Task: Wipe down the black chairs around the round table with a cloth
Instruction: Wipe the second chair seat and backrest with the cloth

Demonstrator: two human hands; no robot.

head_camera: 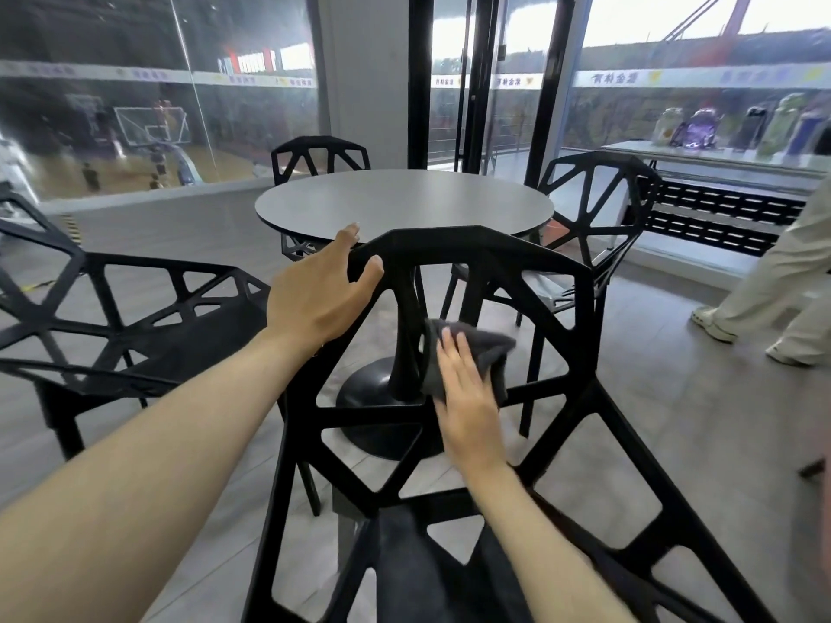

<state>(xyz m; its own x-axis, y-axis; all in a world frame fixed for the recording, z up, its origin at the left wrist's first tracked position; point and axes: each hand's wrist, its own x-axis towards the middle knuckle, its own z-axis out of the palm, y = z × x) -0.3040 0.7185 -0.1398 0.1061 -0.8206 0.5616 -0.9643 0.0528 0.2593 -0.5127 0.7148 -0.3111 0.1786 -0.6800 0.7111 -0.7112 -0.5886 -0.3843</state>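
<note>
Head view: left hand has its fingers curled over the top rail of the nearest black angular open-lattice plastic chair, which stands just beside the round grey tabletop; right hand presses a dark grey cloth w/ flat fingers against a backrest strut. Risk, imo: cloth only pinned, not gripped, so it could slip thru a lattice gap to the floor. A hard push could also tip or skid the chair if the left grip loosens.

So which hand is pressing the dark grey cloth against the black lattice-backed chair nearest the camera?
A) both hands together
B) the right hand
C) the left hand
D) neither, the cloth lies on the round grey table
B: the right hand lies flat on the dark grey cloth against the black lattice-backed chair, while the left hand only grips the top rail.
</note>
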